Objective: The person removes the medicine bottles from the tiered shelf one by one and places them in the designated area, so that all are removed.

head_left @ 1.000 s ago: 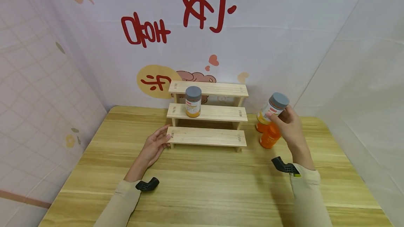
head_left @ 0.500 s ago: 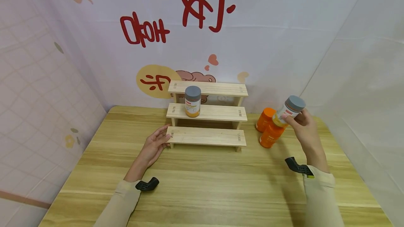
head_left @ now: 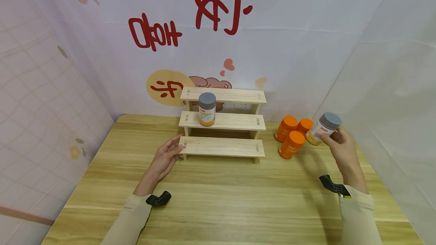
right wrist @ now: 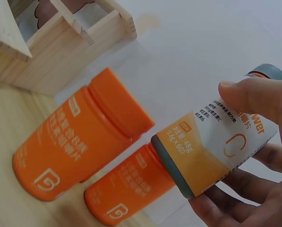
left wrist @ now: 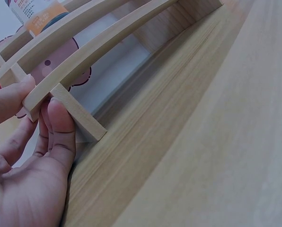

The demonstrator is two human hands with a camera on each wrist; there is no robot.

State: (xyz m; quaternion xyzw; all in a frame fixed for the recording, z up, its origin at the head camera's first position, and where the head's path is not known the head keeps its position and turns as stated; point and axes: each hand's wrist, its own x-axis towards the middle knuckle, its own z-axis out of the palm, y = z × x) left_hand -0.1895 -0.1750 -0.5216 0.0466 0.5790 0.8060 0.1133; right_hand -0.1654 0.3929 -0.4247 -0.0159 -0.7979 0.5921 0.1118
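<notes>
My left hand (head_left: 166,160) grips the left end of the bottom step of a three-tier wooden display shelf (head_left: 221,146). In the left wrist view the thumb lies on top and the fingers are underneath. At the right, my right hand (head_left: 344,155) holds a pill bottle (head_left: 321,131) with a grey lid and a white-and-yellow label, tilted. The right wrist view shows the bottle's base clear of the hand; whether it touches the table cannot be told. Another grey-lidded pill bottle (head_left: 207,111) stands upright on the middle step, toward its left end.
Three orange pill bottles, a front one (head_left: 291,145), a left one (head_left: 286,128) and a rear one (head_left: 305,125), stand clustered between the shelf and my right hand. A white printed cloth (head_left: 289,48) hangs behind the wooden table (head_left: 221,203).
My right hand has carried the grey-lidded bottle rightward and down, from above the orange bottles to their right side, uncovering them. My left hand has stayed on the shelf.
</notes>
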